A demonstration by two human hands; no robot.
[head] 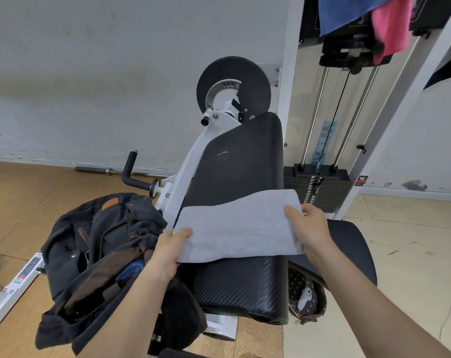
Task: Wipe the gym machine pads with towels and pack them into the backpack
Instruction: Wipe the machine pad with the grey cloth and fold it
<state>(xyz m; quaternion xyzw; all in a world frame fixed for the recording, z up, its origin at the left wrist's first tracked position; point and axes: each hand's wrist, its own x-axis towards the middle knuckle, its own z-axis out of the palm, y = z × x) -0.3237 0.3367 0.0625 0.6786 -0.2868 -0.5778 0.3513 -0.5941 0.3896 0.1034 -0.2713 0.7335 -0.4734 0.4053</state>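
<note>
The left hand (pixel 170 250) pinches the near left corner of 1 grey towel (pixel 238 227), thumb on top and fingers curled under the cloth. The right hand (pixel 310 226) grips the right edge of the same towel, thumb on top, fingers behind it. The towel is spread flat between the 2 hands, over the place where the seat pad (pixel 245 288) meets the back pad (pixel 241 161). These 2 black pads belong to 1 white-framed gym machine (pixel 190 164). Left of the seat lies 1 dark backpack (pixel 95 254), open, with something blue inside. Behind on the right stands 1 weight stack (pixel 316 187) with 2 steel guide rods. At the top hang 2 cloths, 1 blue towel (pixel 340 11) and 1 pink towel (pixel 392 27).
</note>
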